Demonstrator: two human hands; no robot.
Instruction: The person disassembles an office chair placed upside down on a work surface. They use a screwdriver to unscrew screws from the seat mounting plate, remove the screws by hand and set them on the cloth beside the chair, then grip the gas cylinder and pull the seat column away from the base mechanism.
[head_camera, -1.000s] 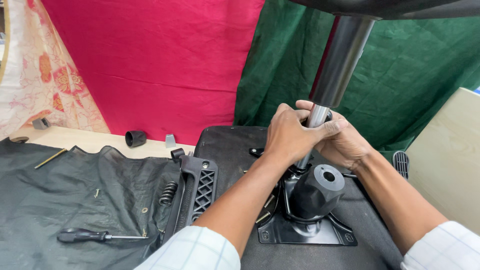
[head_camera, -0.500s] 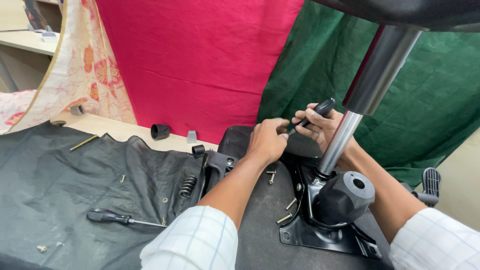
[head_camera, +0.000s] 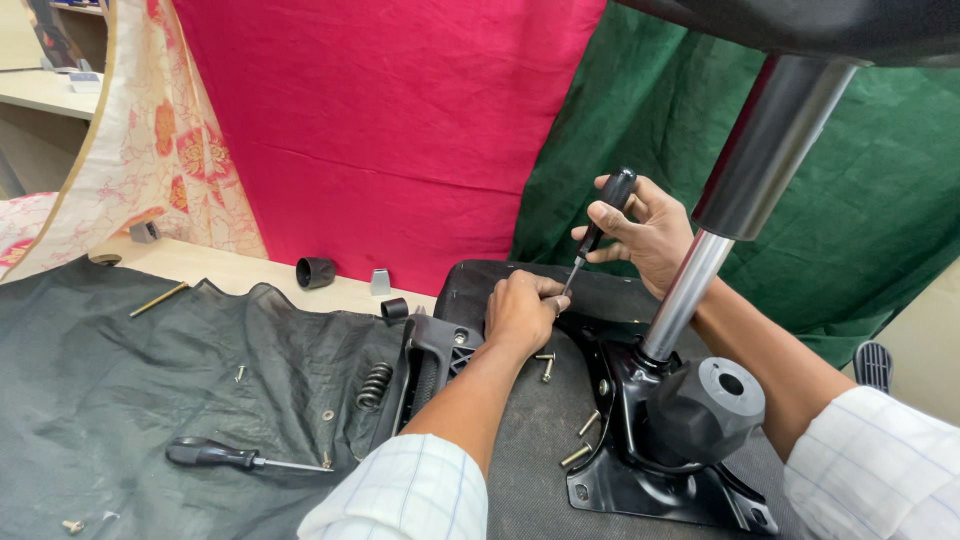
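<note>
My right hand (head_camera: 645, 232) grips the black handle of a screwdriver (head_camera: 598, 227) held tilted, its tip pointing down toward my left hand. My left hand (head_camera: 522, 310) rests closed on the upturned black seat base (head_camera: 520, 440), fingers pinched at the screwdriver's tip; what it pinches is hidden. Just right of both hands stands the black metal seat mechanism (head_camera: 660, 440) with its chrome gas cylinder (head_camera: 735, 210) rising up. Loose screws (head_camera: 546, 366) lie on the seat base close to the left hand.
A second black-handled screwdriver (head_camera: 235, 458) lies on the dark cloth (head_camera: 130, 400) at lower left. A spring (head_camera: 374, 385) and a black plastic armrest bracket (head_camera: 425, 365) sit at the seat's left edge. A black cap (head_camera: 314, 272) and small grey piece (head_camera: 379, 283) stand near the red cloth.
The view has shifted right and closer. My hands left the cylinder; my right hand lifted the screwdriver higher and my left hand settled on the seat base at its tip.
</note>
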